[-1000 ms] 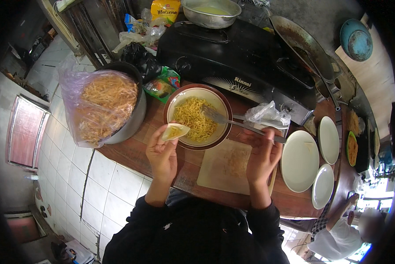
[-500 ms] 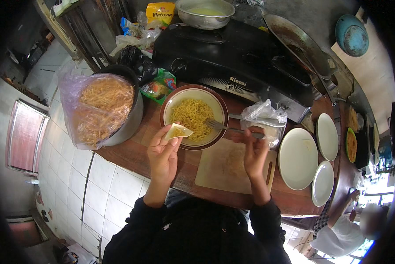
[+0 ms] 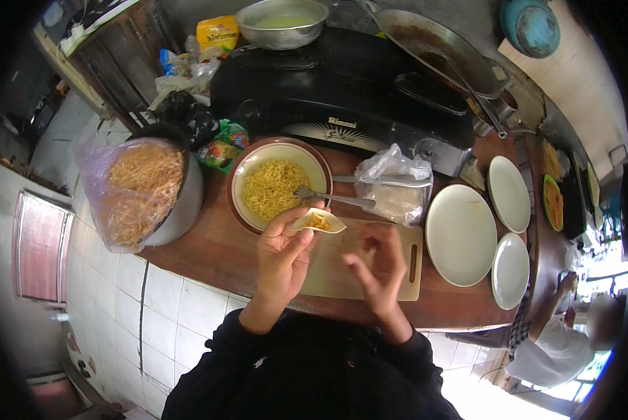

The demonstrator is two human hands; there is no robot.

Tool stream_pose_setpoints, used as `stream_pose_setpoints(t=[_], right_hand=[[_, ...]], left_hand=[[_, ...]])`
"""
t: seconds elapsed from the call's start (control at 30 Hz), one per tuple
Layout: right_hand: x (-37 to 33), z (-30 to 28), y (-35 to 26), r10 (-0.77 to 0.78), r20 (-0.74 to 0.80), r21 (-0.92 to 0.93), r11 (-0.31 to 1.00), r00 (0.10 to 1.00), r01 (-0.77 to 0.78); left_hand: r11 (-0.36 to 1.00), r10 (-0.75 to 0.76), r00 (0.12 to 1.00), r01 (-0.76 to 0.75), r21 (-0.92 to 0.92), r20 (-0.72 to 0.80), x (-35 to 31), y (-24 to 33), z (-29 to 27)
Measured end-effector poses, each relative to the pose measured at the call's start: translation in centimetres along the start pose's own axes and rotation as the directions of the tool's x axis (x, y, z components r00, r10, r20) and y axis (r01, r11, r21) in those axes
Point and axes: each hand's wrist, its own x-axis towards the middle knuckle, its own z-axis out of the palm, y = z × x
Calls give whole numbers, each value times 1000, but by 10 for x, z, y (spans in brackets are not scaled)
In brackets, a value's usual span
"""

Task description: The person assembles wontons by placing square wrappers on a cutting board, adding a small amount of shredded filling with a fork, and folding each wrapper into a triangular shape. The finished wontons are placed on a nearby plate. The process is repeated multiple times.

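At the far left, a dark pot carries a clear plastic bag of pale orange-brown shreds. Right of it, a brown-rimmed bowl contains yellow noodles. The left hand is raised at the near right edge of the bowl, its thumb and fingertips pinching a pale, partly folded wrapper. The wrapper forms an open trough with yellow filling showing inside. Caution: a loosened or tilted pinch could spill the filling; excess pressure could tear the wrapper; filling caught between the edges could prevent closure. A fork rests with its tines in the noodles and its handle projecting to the right past the bowl rim; a knock against that handle could flick noodles out. The right hand is above the cutting board, apart from the wrapper, with thumb and fingers parted and curved; blur affects the fingertips, but no object is visible between them. Abrupt contact from this hand could dislodge the wrapper. Beyond the board lies a crumpled clear bag, then a large oval plate with two smaller plates at its right.
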Motion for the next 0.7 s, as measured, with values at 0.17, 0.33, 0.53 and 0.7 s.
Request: stream_pose_setpoints(t=[0.17,0.33,0.53,0.7], right_hand=[[6,14,-9,213,-30,392,901,977,-185],[7,9,-17,220,-38,636,758,975,-146],[5,-1,-16,181,-38,674,731,983,-109],[2,-4,-18,208,-40,726,679,977,-114]], left_hand=[[999,-1,997,-3,50,72,-3,-13,25],[996,3,993,-13,87,120,-3,-17,37],[967,26,976,-79,240,214,0,-13,42],[932,35,972,-116,343,234,1,-9,46]])
